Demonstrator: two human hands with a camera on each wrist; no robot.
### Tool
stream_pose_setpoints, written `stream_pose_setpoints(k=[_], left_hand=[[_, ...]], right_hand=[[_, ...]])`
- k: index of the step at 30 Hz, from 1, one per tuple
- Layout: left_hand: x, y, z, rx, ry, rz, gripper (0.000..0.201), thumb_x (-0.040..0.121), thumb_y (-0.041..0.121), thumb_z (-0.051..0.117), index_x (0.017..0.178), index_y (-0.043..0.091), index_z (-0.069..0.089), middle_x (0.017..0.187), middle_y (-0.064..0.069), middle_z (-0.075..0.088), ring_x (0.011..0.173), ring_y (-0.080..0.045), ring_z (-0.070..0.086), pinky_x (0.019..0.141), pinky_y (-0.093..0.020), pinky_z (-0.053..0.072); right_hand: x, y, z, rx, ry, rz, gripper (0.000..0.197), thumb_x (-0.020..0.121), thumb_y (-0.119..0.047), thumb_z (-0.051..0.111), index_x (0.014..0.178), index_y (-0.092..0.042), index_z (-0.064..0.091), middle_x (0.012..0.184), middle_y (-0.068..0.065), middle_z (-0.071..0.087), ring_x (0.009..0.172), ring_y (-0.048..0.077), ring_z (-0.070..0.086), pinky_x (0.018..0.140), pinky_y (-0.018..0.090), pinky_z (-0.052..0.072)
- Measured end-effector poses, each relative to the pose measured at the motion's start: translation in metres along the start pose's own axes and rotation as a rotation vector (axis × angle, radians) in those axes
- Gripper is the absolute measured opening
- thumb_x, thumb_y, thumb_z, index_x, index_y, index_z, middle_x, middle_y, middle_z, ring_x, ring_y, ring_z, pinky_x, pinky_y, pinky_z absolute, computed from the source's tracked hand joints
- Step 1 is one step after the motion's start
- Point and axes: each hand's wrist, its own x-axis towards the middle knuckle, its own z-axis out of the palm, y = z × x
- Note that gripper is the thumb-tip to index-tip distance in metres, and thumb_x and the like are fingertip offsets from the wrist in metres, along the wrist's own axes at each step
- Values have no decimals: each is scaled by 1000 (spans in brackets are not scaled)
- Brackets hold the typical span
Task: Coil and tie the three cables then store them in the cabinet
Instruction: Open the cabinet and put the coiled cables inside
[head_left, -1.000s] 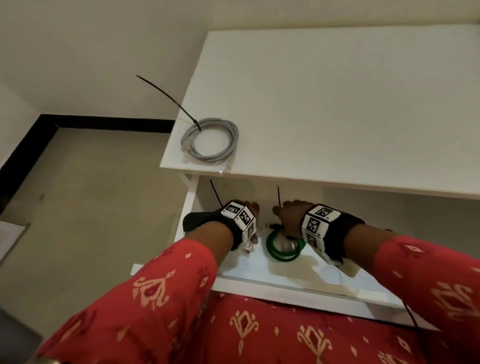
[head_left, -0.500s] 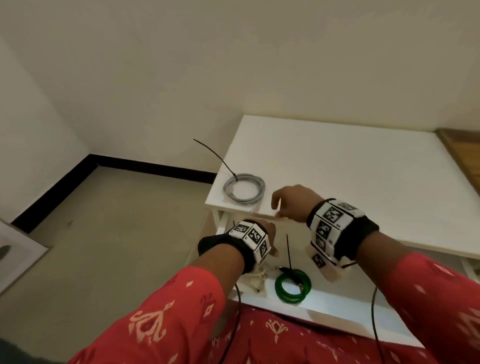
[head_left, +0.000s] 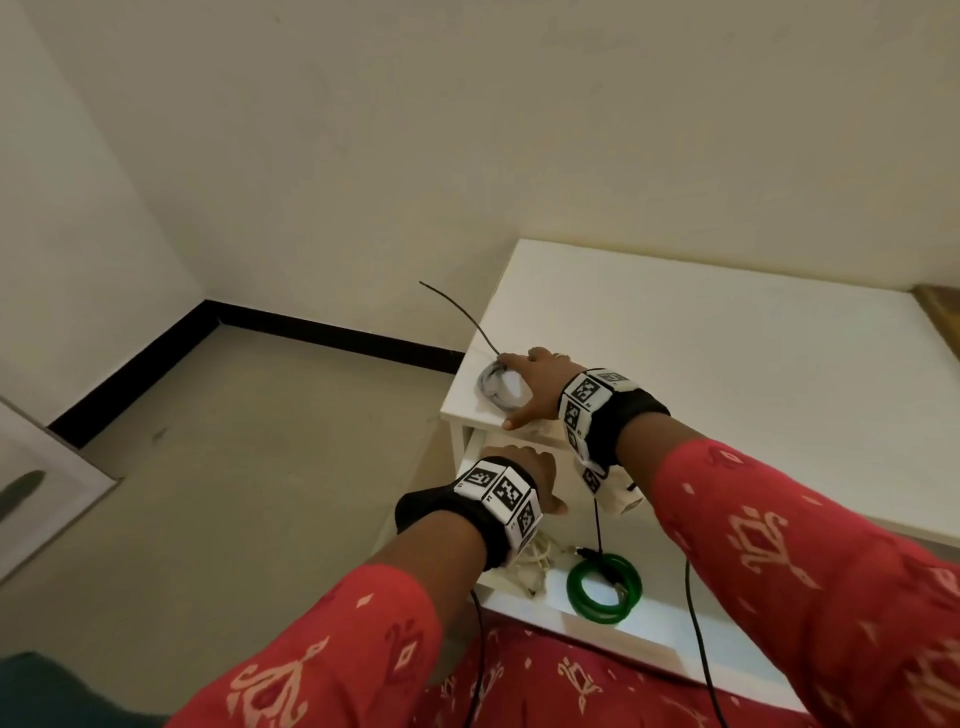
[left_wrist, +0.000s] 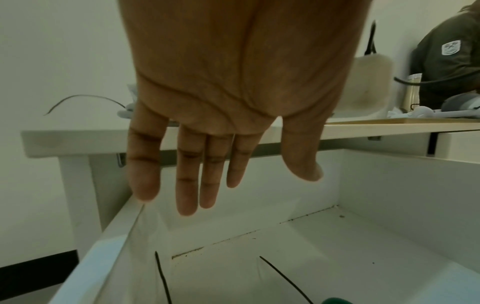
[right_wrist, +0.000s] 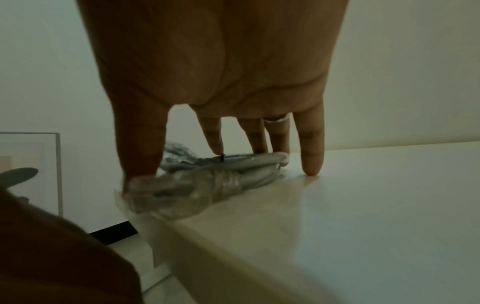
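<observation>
On top of the white cabinet (head_left: 727, 374), near its left front corner, the right hand (head_left: 535, 382) spreads over the coiled grey cable (head_left: 488, 387): fingers (right_wrist: 310, 148) extended, tips down on coil and tabletop, thumb at the clear-wrapped end; no closed grasp visible. Left hand (left_wrist: 228, 98) hovers flat over the open drawer (left_wrist: 389, 185), fingers straight, holding nothing. Green cable (head_left: 605, 587) and white cable (head_left: 535, 564) lie in the drawer.

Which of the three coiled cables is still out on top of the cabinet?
The grey cable, under the right hand. The green cable and white cable already lie in the open drawer.
</observation>
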Motion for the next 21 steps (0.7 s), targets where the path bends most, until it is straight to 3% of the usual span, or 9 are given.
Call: stream_pose_setpoints(k=[4,8,13,17,21], left_hand=[[-4,5,2,2,-2,-5,58,86,51,50,124,8,43,126,-14,53,114,-32,52,90,-42,41],[-6,9,3,23,-54,11,61,87,51,49,125,4,41,126,-17,52,113,-34,52,89,-43,43],[-6,19,4,12,-81,88,60,87,47,51,125,1,43,125,-18,56,110,-32,55,89,-39,45],[0,25,9,-59,-107,91,48,84,45,57,117,10,52,116,-13,61,102,-29,58,81,-34,44],[18,33,3,20,-132,120,54,86,47,54,118,4,47,120,-16,57,106,-32,56,79,-35,42]], right_hand=[[-2,4,5,-26,59,-9,81,68,-42,72,136,-29,29,132,13,39,122,36,39,96,43,40],[-21,13,6,-14,64,-44,82,69,-43,70,138,-29,27,131,14,41,121,35,39,96,42,41],[-81,41,12,-8,33,-131,80,71,-47,68,138,-33,27,132,11,41,119,31,40,96,40,41],[-130,75,32,-45,-16,-164,83,71,-50,66,140,-35,23,135,7,37,119,26,39,94,40,44],[-157,110,53,-112,-76,-172,85,73,-59,59,142,-33,17,135,5,36,117,24,41,92,34,43]])
